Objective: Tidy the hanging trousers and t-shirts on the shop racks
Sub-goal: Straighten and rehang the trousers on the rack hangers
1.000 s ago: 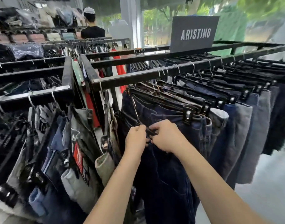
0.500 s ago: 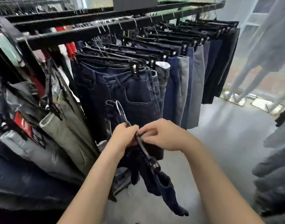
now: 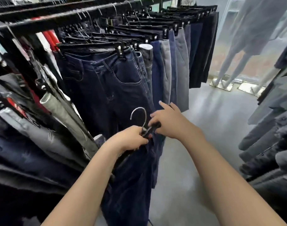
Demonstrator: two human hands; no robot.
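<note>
1. The dark jeans (image 3: 133, 185) are off the rack, clipped on a hanger (image 3: 149, 129) at 6 o'clock of centre. They sit low in front of the person, and the legs drop out of view at the bottom edge.
2. Left hand (image 3: 129, 141): fingers are curled round the hanger bar and bunched waistband, just under the hook (image 3: 145, 116).
3. Right hand (image 3: 172, 123): it pinches the far end of the bar, with the index finger straight and pointing to 11 o'clock. I can't tell if a clip is being squeezed.
4. Handling, my read: denim is heavy for its size, soft and floppy, not fragile and not slippery. All stiffness is in the hanger.
   - Carry by the bar, near the hook.
   - Pulling on the cloth would likely strip it from the clips.
   - The waistband looks bunched; flatten it before rehanging.
5. The hook is thin wire, free and upright, with its opening toward 9 o'clock.
6. Containers: no bins or boxes in view. The rack rail (image 3: 46, 22) from 10 to 12 o'clock is the only holder.
   - It carries a tight row of hung trousers (image 3: 107, 82) on clip hangers: dark denim nearest, then grey and navy toward 1 o'clock.
   - The most likely slot is beside the nearest denim pair.
7. Shirts (image 3: 273, 128) hang at 3 to 4 o'clock, and mannequin legs (image 3: 234, 62) stand at 2 o'clock, well apart.
</note>
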